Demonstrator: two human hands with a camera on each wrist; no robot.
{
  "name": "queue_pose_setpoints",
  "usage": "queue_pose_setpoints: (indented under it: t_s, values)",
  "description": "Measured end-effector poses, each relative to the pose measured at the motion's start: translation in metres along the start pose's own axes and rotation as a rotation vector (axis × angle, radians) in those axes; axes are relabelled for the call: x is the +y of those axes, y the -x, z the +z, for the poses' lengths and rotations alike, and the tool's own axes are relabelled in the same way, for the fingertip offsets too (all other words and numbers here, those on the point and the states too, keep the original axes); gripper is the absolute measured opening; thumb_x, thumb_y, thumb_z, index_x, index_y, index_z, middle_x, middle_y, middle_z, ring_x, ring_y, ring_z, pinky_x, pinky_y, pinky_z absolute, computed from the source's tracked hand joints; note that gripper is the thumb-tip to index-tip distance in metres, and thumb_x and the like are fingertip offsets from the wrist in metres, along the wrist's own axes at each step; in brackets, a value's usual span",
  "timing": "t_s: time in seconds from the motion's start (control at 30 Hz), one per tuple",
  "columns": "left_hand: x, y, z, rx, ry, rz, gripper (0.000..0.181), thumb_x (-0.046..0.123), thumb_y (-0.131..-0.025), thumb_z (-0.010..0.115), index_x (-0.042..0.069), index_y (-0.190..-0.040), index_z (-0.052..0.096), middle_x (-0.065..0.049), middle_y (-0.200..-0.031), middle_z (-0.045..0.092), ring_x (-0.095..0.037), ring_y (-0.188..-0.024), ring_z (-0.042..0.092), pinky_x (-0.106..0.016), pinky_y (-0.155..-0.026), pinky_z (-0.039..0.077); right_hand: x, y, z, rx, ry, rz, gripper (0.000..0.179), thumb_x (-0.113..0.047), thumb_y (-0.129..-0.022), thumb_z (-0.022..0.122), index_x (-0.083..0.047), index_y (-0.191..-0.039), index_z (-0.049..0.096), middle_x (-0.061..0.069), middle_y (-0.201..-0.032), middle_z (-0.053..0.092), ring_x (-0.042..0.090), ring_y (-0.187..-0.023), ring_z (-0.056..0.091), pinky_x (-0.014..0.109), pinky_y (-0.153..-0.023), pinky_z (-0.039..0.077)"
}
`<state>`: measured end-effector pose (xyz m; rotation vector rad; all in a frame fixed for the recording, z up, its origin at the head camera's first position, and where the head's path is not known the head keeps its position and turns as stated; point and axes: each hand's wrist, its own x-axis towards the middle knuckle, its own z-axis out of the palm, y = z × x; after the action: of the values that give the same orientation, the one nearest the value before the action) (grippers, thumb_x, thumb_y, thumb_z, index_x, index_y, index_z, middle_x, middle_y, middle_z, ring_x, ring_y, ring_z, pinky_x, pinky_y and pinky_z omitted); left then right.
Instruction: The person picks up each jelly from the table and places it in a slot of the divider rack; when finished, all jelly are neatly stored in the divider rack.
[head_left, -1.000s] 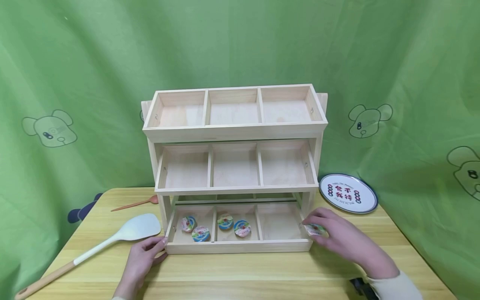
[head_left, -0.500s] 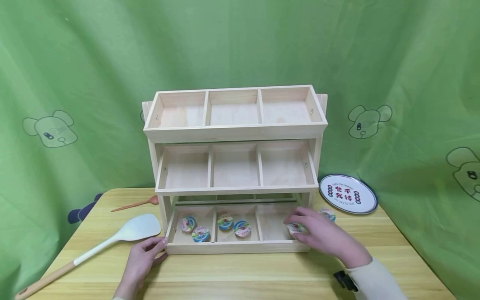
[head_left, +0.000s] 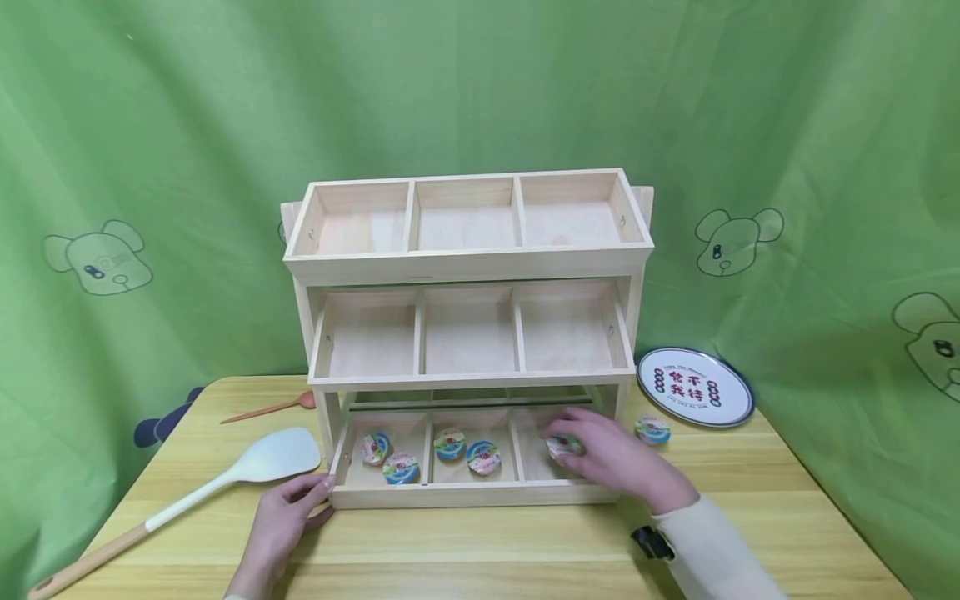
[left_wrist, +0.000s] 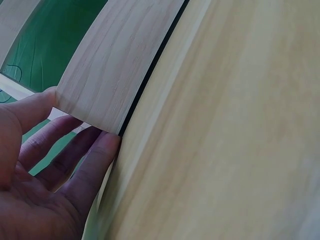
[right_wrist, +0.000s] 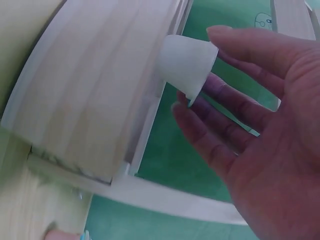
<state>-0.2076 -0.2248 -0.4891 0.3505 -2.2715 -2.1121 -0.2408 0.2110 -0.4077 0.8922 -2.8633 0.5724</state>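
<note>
My right hand point(head_left: 611, 457) holds a small jelly cup point(head_left: 562, 447) over the right compartment of the rack's bottom tray point(head_left: 472, 497). In the right wrist view, my thumb and fingers hold this white cup point(right_wrist: 186, 62) by its lid rim. My left hand point(head_left: 281, 512) holds the front left corner of that tray. In the left wrist view, the thumb touches the upper corner of the front board point(left_wrist: 117, 65) and fingertips meet its lower end. Two jelly cups point(head_left: 401, 468) lie in the left compartment and two jelly cups point(head_left: 484, 457) in the middle one.
Another jelly cup point(head_left: 652, 430) lies on the table right of the rack, before a round printed plate point(head_left: 693, 388). At left lie a white spatula point(head_left: 273, 455) and a small reddish spoon point(head_left: 273, 409). The middle tray point(head_left: 471, 333) and top tray point(head_left: 472, 212) rise above.
My right hand has moved left with the jelly cup, from the tray's right end into the right compartment. The cup on the table has come into view. My left hand has stayed put.
</note>
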Motion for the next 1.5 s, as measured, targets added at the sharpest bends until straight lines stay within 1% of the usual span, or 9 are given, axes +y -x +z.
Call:
queue_pose_setpoints:
  t_s: [0.2,0.3,0.53,0.63,0.83,1.03,1.27,1.5]
  values:
    - [0.000,0.001,-0.001,0.001,0.007,-0.003,0.032,0.008,-0.096,0.064,-0.014,-0.119,0.061,-0.023,-0.119,0.058,-0.024,-0.099,0.064,-0.033,-0.085,0.060,0.000,-0.014,0.008,-0.008,0.002,-0.015,0.033,-0.014,-0.085,0.075,-0.010,-0.117,0.069,0.012,-0.123,0.062,0.031,-0.107,0.060,0.053,-0.094,0.054]
    - [0.000,0.001,-0.001,-0.001,0.007,0.004,0.033,0.008,-0.096,0.065,-0.014,-0.119,0.060,-0.024,-0.120,0.058,-0.025,-0.099,0.064,-0.034,-0.085,0.060,0.001,-0.020,0.011,-0.019,-0.006,-0.008,0.032,-0.013,-0.086,0.075,-0.010,-0.117,0.069,0.013,-0.124,0.061,0.033,-0.109,0.059,0.055,-0.096,0.052]
    - [-0.002,-0.001,0.000,0.001,-0.001,0.011,0.035,0.012,-0.095,0.067,-0.014,-0.118,0.061,-0.023,-0.119,0.058,-0.023,-0.099,0.064,-0.033,-0.085,0.060,0.006,-0.031,0.019,-0.052,-0.023,-0.008,0.033,-0.007,-0.083,0.075,-0.009,-0.116,0.070,0.011,-0.122,0.062,0.032,-0.105,0.061,0.051,-0.092,0.055]
    - [-0.001,-0.001,0.000,-0.002,-0.003,0.011,0.036,0.011,-0.095,0.067,-0.014,-0.119,0.060,-0.024,-0.120,0.058,-0.024,-0.101,0.063,-0.033,-0.085,0.060,0.009,-0.035,0.021,-0.064,-0.025,-0.007,0.033,-0.004,-0.082,0.074,-0.008,-0.115,0.070,0.013,-0.123,0.062,0.033,-0.107,0.060,0.051,-0.094,0.054]
    - [0.000,-0.001,0.000,-0.014,-0.001,0.011,0.036,0.011,-0.095,0.066,-0.015,-0.120,0.060,-0.024,-0.120,0.057,-0.027,-0.104,0.062,-0.034,-0.086,0.060,0.013,-0.040,0.027,-0.091,-0.019,0.015,0.033,-0.004,-0.083,0.072,-0.008,-0.116,0.070,0.015,-0.128,0.060,0.035,-0.112,0.058,0.052,-0.098,0.051]
    - [-0.001,-0.001,0.000,0.002,0.000,0.005,0.032,0.009,-0.095,0.065,-0.013,-0.119,0.061,-0.022,-0.119,0.059,-0.025,-0.102,0.063,-0.033,-0.085,0.060,0.014,-0.044,0.032,-0.114,-0.012,0.037,0.035,-0.004,-0.083,0.070,-0.010,-0.118,0.069,0.013,-0.131,0.058,0.036,-0.117,0.055,0.053,-0.101,0.049]
    - [-0.001,-0.001,-0.001,-0.003,-0.001,0.002,0.035,0.010,-0.095,0.066,-0.014,-0.119,0.060,-0.023,-0.118,0.059,-0.024,-0.101,0.063,-0.033,-0.085,0.060,0.018,-0.048,0.035,-0.114,-0.027,0.024,0.036,-0.002,-0.080,0.073,-0.010,-0.115,0.069,0.011,-0.125,0.061,0.034,-0.111,0.058,0.050,-0.096,0.052]
    - [-0.002,-0.002,-0.001,0.000,0.007,-0.004,0.033,0.009,-0.096,0.065,-0.014,-0.119,0.061,-0.020,-0.117,0.060,-0.024,-0.100,0.063,-0.033,-0.086,0.060,0.018,-0.050,0.036,-0.120,-0.061,0.076,0.036,-0.005,-0.079,0.076,-0.012,-0.114,0.070,0.009,-0.124,0.061,0.031,-0.109,0.058,0.049,-0.096,0.053]
